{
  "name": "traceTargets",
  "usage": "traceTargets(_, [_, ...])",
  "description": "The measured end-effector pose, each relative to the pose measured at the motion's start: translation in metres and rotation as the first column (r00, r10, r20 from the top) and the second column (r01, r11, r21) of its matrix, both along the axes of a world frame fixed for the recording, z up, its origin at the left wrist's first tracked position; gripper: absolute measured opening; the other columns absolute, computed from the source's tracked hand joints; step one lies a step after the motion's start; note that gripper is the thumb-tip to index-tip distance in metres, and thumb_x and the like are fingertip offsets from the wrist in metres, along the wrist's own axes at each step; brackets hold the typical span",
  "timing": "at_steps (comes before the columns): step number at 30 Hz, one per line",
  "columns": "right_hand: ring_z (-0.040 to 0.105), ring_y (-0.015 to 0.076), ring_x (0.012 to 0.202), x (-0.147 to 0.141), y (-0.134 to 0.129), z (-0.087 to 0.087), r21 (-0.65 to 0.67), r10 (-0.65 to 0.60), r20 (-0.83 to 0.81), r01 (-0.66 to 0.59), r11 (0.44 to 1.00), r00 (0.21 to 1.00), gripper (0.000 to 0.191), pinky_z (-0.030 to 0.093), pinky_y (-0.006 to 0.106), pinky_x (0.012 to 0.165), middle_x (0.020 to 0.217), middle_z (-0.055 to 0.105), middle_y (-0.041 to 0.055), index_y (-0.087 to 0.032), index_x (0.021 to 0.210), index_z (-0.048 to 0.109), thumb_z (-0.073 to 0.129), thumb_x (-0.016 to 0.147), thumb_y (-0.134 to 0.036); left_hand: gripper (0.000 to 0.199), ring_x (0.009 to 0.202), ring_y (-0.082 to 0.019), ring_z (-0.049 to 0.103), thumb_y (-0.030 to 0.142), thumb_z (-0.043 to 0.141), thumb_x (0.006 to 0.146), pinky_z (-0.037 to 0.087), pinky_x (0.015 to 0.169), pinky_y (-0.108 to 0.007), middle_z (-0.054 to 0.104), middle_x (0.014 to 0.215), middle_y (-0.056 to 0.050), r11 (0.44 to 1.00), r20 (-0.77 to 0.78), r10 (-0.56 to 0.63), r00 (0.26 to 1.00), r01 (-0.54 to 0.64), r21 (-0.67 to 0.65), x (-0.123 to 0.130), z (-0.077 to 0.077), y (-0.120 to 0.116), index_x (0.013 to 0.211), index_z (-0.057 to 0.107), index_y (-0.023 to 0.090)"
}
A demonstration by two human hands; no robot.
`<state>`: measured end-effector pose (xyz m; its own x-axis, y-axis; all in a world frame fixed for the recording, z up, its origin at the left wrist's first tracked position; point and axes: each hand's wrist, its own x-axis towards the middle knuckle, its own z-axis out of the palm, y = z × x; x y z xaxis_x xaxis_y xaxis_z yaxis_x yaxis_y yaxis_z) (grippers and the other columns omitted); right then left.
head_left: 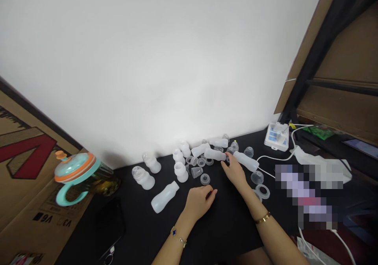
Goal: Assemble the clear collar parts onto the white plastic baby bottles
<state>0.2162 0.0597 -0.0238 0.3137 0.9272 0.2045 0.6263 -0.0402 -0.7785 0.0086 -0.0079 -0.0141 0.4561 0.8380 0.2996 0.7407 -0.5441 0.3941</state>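
Observation:
My right hand (234,171) reaches into the loose parts, its thumb and index finger around the right end of a white bottle (214,154) lying on its side. My left hand (198,202) rests low over the black table with loosely bent fingers, the thumb apart, and nothing visible in it. Just beyond it lies a clear ring-shaped part (205,179), near a small clear cup (197,172). Left of that hand, another white bottle (164,197) lies down. A short open bottle (181,172) stands behind. Two bottles with clear domed caps, one in front (143,178) and one behind (151,163), stand further left.
A jug with a turquoise lid (78,168) stands by a cardboard box (26,202) at left, near a dark tablet-like slab (109,227). Right of my hand lie a bottle (246,161), clear dome (257,177) and ring (262,191). A power strip (277,136) with cables sits behind.

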Motion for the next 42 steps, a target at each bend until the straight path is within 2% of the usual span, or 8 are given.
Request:
traceTargets(3, [0.064, 0.0298, 0.110, 0.000, 0.000, 0.003, 0.033, 0.007, -0.031, -0.006, 0.999, 1.000, 0.045, 0.051, 0.040, 0.089, 0.133, 0.065, 0.0113, -0.024, 0.130, 0.062, 0.059, 0.087, -0.035, 0.034, 0.057, -0.013, 0.063, 0.036, 0.050, 0.100, 0.030, 0.053, -0.027, 0.068, 0.063, -0.001, 1.000, 0.005, 0.000, 1.000, 0.000, 0.006, 0.000, 0.001, -0.001, 0.074, 0.066, 0.021])
traceTargets(7, [0.065, 0.0177, 0.067, 0.001, 0.002, 0.011, 0.002, 0.083, -0.333, -0.087, 0.996, 0.939, 0.046, 0.052, 0.031, 0.059, 0.120, 0.069, 0.0077, -0.023, 0.124, 0.066, 0.059, 0.081, -0.037, 0.031, 0.059, -0.014, 0.065, 0.034, 0.053, 0.100, 0.031, 0.054, -0.027, 0.070, 0.066, -0.001, 1.000, 0.004, -0.017, 1.000, 0.017, 0.026, 0.000, 0.002, -0.002, 0.076, 0.067, 0.021])
traceTargets(12, [0.050, 0.0116, 0.041, 0.001, 0.002, 0.018, -0.070, 0.046, -0.607, -0.111, 0.991, 0.793, 0.048, 0.039, 0.022, 0.041, 0.061, 0.063, -0.0022, -0.018, 0.120, 0.071, 0.065, 0.077, -0.038, 0.029, 0.060, -0.014, 0.065, 0.033, 0.053, 0.100, 0.032, 0.054, -0.027, 0.070, 0.067, -0.001, 0.999, -0.004, -0.022, 1.000, 0.022, 0.042, 0.000, 0.003, -0.003, 0.077, 0.067, 0.021])
traceTargets(14, [0.050, 0.0120, 0.041, 0.001, 0.002, 0.018, -0.065, 0.044, -0.653, -0.113, 0.991, 0.756, 0.047, 0.039, 0.022, 0.040, 0.054, 0.060, -0.0032, -0.016, 0.119, 0.072, 0.067, 0.076, -0.037, 0.029, 0.060, -0.014, 0.065, 0.032, 0.053, 0.100, 0.033, 0.054, -0.026, 0.070, 0.067, -0.001, 0.999, -0.001, -0.028, 1.000, 0.028, 0.047, 0.000, 0.004, -0.003, 0.077, 0.067, 0.021])
traceTargets(22, [0.062, 0.0168, 0.061, -0.003, -0.002, 0.022, 0.056, 0.077, -0.690, -0.053, 0.997, 0.720, 0.037, 0.048, 0.026, 0.048, 0.083, 0.072, 0.0064, -0.017, 0.098, 0.078, 0.077, 0.067, -0.038, 0.028, 0.064, -0.014, 0.065, 0.031, 0.054, 0.099, 0.040, 0.057, -0.024, 0.068, 0.069, -0.002, 0.997, 0.038, -0.005, 0.999, 0.002, 0.075, 0.001, 0.005, -0.003, 0.076, 0.067, 0.021])
traceTargets(29, [0.062, 0.0196, 0.075, -0.007, -0.010, 0.028, 0.229, 0.179, -0.646, -0.035, 0.973, 0.742, 0.043, 0.050, 0.027, 0.054, 0.090, 0.067, 0.0056, -0.019, 0.102, 0.070, 0.078, 0.074, -0.050, 0.016, 0.073, -0.013, 0.067, 0.030, 0.056, 0.098, 0.051, 0.066, -0.022, 0.071, 0.109, -0.005, 0.984, 0.213, 0.143, 0.967, -0.161, 0.074, -0.002, 0.014, -0.002, 0.107, 0.068, 0.024])
traceTargets(36, [0.061, 0.0200, 0.082, -0.014, -0.019, 0.041, 0.323, 0.256, -0.617, -0.058, 0.945, 0.744, 0.045, 0.046, 0.024, 0.053, 0.095, 0.066, 0.0057, -0.022, 0.111, 0.060, 0.077, 0.080, -0.049, 0.038, 0.065, -0.008, 0.061, 0.033, 0.060, 0.096, 0.055, 0.066, -0.023, 0.060, 0.136, -0.010, 0.967, 0.319, 0.229, 0.920, -0.254, 0.038, -0.004, 0.014, 0.000, 0.132, 0.056, 0.022])
traceTargets(42, [0.055, 0.0148, 0.066, -0.013, -0.022, 0.048, 0.373, 0.356, -0.674, -0.118, 0.920, 0.647, 0.042, 0.045, 0.026, 0.054, 0.089, 0.066, 0.0020, -0.025, 0.113, 0.060, 0.079, 0.080, -0.044, 0.058, 0.074, -0.013, 0.064, 0.042, 0.063, 0.094, 0.058, 0.067, -0.029, 0.053, 0.145, -0.015, 0.954, 0.389, 0.268, 0.881, -0.298, 0.017, -0.005, 0.016, 0.000, 0.144, 0.043, 0.022])
